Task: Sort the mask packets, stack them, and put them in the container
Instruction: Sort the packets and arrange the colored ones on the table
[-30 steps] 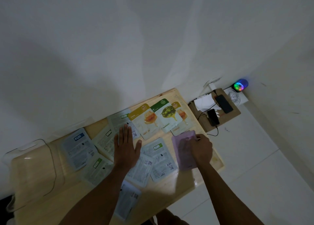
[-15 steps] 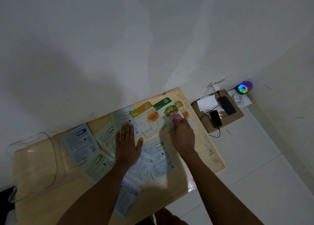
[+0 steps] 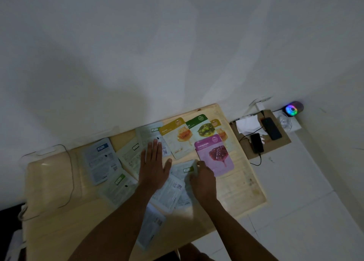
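1. Nearest us, at the table's (image 3: pixel 244 186) near edge, one pale packet (image 3: pixel 150 226) lies printed back up between our forearms, part over the edge, not yet sorted.

2. Our left hand (image 3: pixel 154 167) rests flat, fingers spread and gripping nothing, on the overlapping grey-white packets (image 3: pixel 169 191) in the middle of the table; we judge it is pinning the loose pile so it does not slide while the other hand works.

3. Our right hand (image 3: pixel 202 179) is curled on a back-up packet with a green label (image 3: pixel 188 169), fingertips at its top edge, apparently pinching it to lift or turn it; whether the grip has closed we cannot tell.

4. Just beyond that hand, the purple pomegranate packet (image 3: pixel 215 154) lies face up toward the table's right edge, its picture and name plain to read, its top edge over the green one.

5. At the far right corner, the yellow honey packet (image 3: pixel 176 136), the green olive packet (image 3: pixel 201 127) and a second yellow one (image 3: pixel 219 129), mostly covered, overlap face up. We take these as the turned-over group, laid apart so the kinds can be matched.

6. Toward the left, more pale packets (image 3: pixel 102 160) lie back up, small print and codes showing.

7. At the table's left end the clear container (image 3: pixel 49 182) stands with no packets in it.

8. Past the right edge, two phones (image 3: pixel 257 142) and a lit speaker (image 3: pixel 292 109) sit on the floor.
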